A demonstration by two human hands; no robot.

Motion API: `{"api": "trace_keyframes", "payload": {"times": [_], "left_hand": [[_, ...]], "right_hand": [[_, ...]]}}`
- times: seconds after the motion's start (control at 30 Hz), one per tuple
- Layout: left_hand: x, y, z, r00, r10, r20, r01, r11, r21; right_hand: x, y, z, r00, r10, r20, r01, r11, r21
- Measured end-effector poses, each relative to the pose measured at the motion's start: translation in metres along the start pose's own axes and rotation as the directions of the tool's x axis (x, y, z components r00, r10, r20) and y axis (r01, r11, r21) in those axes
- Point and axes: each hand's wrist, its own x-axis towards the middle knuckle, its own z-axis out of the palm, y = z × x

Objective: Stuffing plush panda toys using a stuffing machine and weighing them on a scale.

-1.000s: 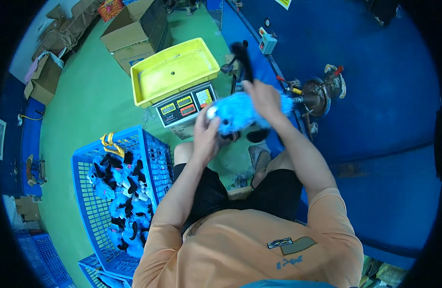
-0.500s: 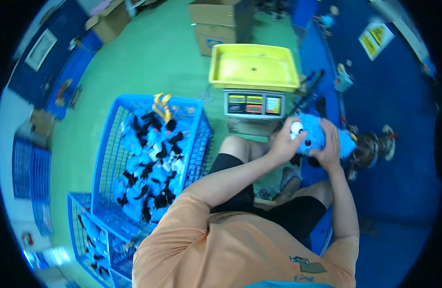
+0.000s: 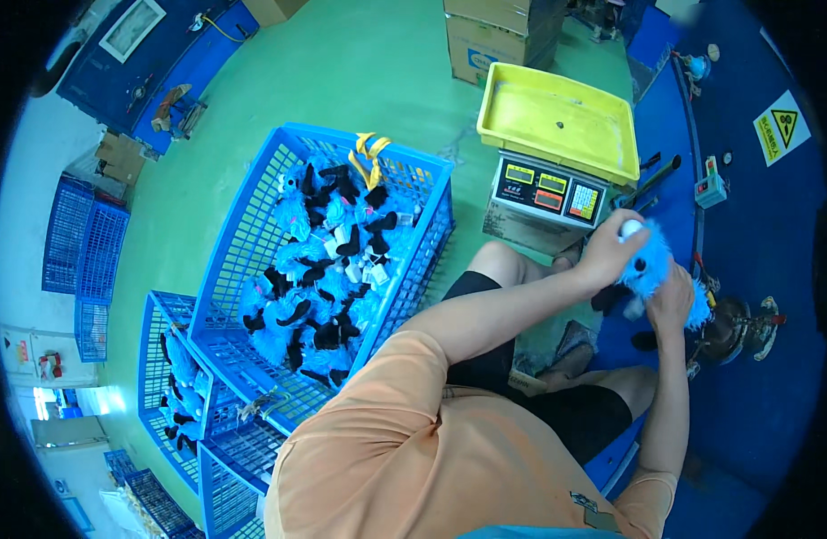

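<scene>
A fluffy blue plush toy (image 3: 645, 260) with white bulging eyes and black feet is between my hands, in front of the blue machine at the right. My left hand (image 3: 614, 250) grips it around the head, by the eyes. Lower on its body, my right hand (image 3: 671, 298) is closed on the fur, next to a metal fitting (image 3: 732, 328) that sticks out of the machine. The toy's far end reaches toward this fitting; whether the two touch I cannot tell.
At the left, a blue plastic basket (image 3: 252, 193) holds many blue-and-black plush pieces, with more baskets (image 3: 149, 359) below it. A scale (image 3: 544, 193) bearing a yellow tray (image 3: 557, 112) stands ahead. Behind it is a cardboard box (image 3: 485, 45). A small switch box (image 3: 712, 182) is mounted on the machine.
My view has swung left, so everything sits farther right in the picture. Both hands still hold the plush toy, which is now tilted more, its eyes turned up and away.
</scene>
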Motion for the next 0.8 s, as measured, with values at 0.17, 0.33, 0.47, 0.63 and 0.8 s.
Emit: {"api": "trace_keyframes", "payload": {"times": [0.17, 0.33, 0.47, 0.63, 0.8], "left_hand": [[-0.016, -0.034, 0.018, 0.857, 0.515, -0.013, -0.491, 0.824, 0.281], [0.007, -0.029, 0.004, 0.973, -0.207, -0.101, 0.182, 0.961, -0.209], [0.016, 0.021, -0.005, 0.990, 0.067, 0.124, -0.083, 0.988, 0.129], [-0.037, -0.052, -0.016, 0.992, 0.127, -0.016, -0.126, 0.991, 0.036], [0.018, -0.053, -0.004, 0.991, -0.127, 0.050, 0.137, 0.930, -0.341]], "right_hand": [[0.013, -0.007, -0.009, 0.998, 0.034, 0.059, -0.033, 0.999, -0.010], [0.012, -0.007, -0.017, 0.970, 0.168, 0.175, -0.142, 0.978, -0.153], [0.014, -0.002, -0.011, 0.975, 0.154, 0.160, -0.164, 0.985, 0.057], [0.020, -0.001, -0.006, 0.997, -0.064, 0.044, 0.064, 0.998, 0.000], [0.018, -0.005, -0.013, 0.996, 0.037, 0.080, -0.035, 0.999, -0.037]]}}
